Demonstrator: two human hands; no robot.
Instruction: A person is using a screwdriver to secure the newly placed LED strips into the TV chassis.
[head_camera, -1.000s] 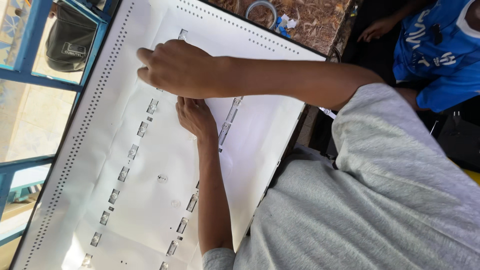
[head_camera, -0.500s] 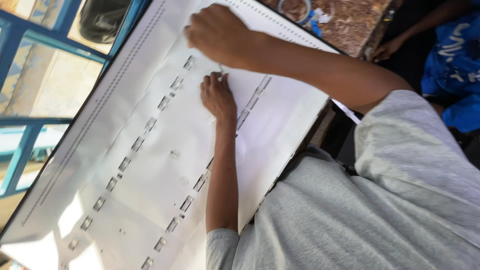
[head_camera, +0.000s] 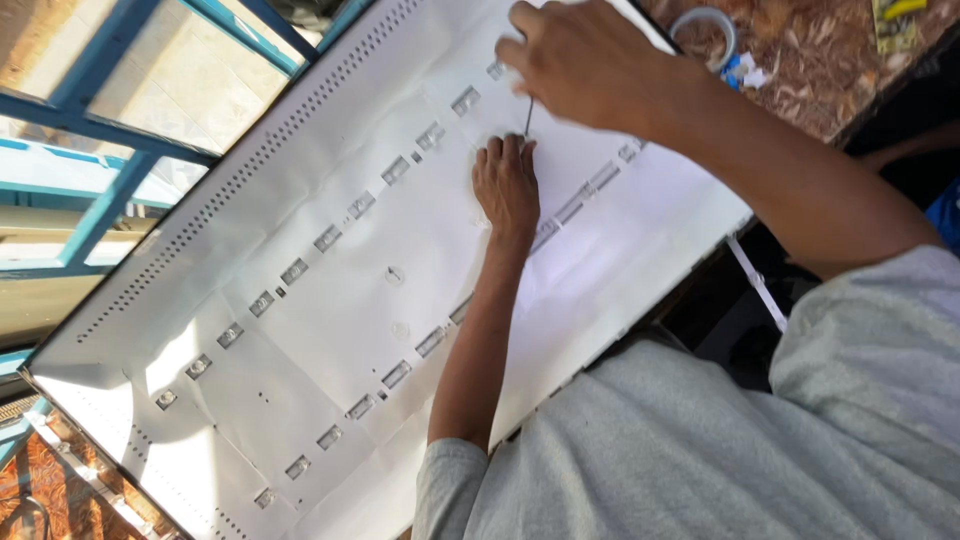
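Note:
A large white backlight panel (head_camera: 330, 270) lies tilted across the head view, with two rows of small LED lenses (head_camera: 296, 271) running along it. My left hand (head_camera: 507, 185) rests flat on the white sheet between the rows, fingers stretched out and holding nothing. Just above it, my right hand (head_camera: 585, 62) is closed around a thin metal tool (head_camera: 528, 118). The tool's tip points down at the sheet right by my left fingertips.
A roll of clear tape (head_camera: 705, 28) and small bits lie on the brown patterned surface (head_camera: 810, 70) beyond the panel's far end. A blue window frame (head_camera: 120, 140) runs along the left. Another person's arm (head_camera: 900, 150) shows at the right edge.
The view has swung and drawn closer, so the panel now fills more of the frame. Both hands stay at the same spot on the sheet, right above left.

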